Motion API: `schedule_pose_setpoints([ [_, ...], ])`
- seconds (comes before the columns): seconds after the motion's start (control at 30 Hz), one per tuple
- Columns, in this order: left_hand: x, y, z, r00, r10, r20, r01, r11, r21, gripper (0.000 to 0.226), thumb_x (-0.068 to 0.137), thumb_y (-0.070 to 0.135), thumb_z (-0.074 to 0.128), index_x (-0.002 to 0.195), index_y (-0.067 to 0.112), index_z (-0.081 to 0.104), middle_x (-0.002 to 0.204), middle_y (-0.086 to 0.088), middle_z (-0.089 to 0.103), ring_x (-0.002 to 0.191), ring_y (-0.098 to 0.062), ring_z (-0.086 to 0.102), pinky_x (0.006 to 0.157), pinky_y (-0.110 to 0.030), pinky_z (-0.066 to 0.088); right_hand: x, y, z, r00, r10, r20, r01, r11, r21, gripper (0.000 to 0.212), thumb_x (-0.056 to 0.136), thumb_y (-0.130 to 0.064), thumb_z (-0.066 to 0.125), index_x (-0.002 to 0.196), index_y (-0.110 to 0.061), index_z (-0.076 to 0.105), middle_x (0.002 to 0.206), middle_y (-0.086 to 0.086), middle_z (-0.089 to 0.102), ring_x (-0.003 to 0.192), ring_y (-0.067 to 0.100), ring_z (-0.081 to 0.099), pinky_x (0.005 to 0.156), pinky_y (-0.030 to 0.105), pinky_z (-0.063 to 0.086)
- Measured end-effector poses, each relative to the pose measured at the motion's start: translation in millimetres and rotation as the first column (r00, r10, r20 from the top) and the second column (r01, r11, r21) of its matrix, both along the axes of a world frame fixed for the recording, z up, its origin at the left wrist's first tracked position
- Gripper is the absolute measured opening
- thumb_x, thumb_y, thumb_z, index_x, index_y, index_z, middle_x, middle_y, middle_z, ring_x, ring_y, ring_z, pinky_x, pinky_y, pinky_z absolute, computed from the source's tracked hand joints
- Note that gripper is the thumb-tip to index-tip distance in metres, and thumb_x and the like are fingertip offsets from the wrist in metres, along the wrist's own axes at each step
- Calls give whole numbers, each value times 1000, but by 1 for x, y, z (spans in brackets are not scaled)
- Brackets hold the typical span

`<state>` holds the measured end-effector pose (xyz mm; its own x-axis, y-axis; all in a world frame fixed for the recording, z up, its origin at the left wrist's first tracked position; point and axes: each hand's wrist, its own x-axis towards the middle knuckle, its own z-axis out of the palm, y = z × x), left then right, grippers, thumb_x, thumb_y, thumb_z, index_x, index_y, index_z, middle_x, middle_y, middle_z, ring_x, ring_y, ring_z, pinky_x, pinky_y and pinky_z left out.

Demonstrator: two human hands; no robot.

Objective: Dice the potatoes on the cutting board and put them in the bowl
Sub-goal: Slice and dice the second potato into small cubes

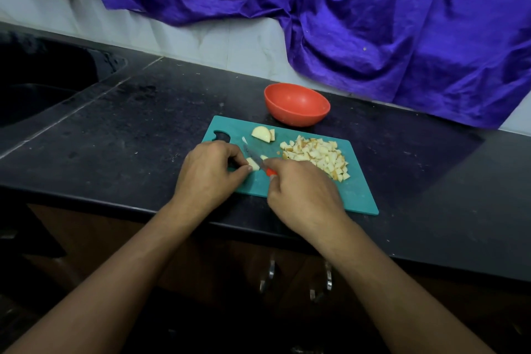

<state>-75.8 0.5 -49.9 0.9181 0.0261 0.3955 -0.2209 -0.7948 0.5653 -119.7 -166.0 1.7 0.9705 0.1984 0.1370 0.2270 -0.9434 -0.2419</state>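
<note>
The right hand (301, 192) grips the knife (254, 158) (red handle); the left hand (211, 171) pinches a potato piece (253, 164) on the cutting board (356, 195).

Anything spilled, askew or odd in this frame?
Nothing serious. The cutting board lies at an angle to the edge of the counter but wholly on it. The diced potato sits piled on the board, none spilled. The bowl stands upright and empty. A purple cloth drapes the wall behind.

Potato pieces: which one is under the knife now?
The small piece the left hand pinches, with the knife against it. The bigger chunk lies apart, nearer the bowl; the diced pile sits to its right.
</note>
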Motion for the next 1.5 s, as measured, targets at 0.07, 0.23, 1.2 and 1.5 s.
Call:
schedule_pose_setpoints([
  [0.07, 0, 0, 0, 1000, 2, -8, -2, 1000, 8, 9, 85, 38, 79, 89, 30, 78, 89, 16, 73, 91, -7, 65, 83, -38, 56, 7, 5, 7, 1000, -5, -21, 4, 999, -46, 39, 99, -24, 52, 136, -30, 61, 119, 2, 67, 107, 25, 62, 78, 36, 50],
  [0.23, -1, -1, 2, 1000, 9, -12, -9, 1000, 12, 8, 86, 37, 78, 89, 29, 78, 89, 16, 73, 90, -6, 66, 84, -38, 57, 2, 13, -6, 999, 34, 19, -32, 994, -104, 42, 99, -24, 52, 141, -26, 55, 111, 4, 66, 101, 26, 63, 72, 36, 44],
  [1.2, -6, 2, 4, 1000, 15, -10, -15, 1000, -25, 3, 85, 26, 77, 87, 28, 79, 83, 19, 73, 83, -3, 67, 78, -25, 53, -10, 12, -20, 986, 114, 118, -97, 986, -138, 53, 101, -23, 49, 154, -25, 42, 107, 1, 65, 96, 24, 63, 70, 35, 41],
  [1.5, -6, 3, 1, 1000, 29, -3, -29, 1000, 8, 8, 87, 33, 79, 92, 28, 80, 89, 15, 75, 84, -5, 66, 79, -31, 55, -4, -22, -31, 995, 36, -91, 3, 921, 389, 37, 104, -27, 56, 139, -36, 62, 107, -13, 68, 86, 3, 60, 70, 20, 50],
])
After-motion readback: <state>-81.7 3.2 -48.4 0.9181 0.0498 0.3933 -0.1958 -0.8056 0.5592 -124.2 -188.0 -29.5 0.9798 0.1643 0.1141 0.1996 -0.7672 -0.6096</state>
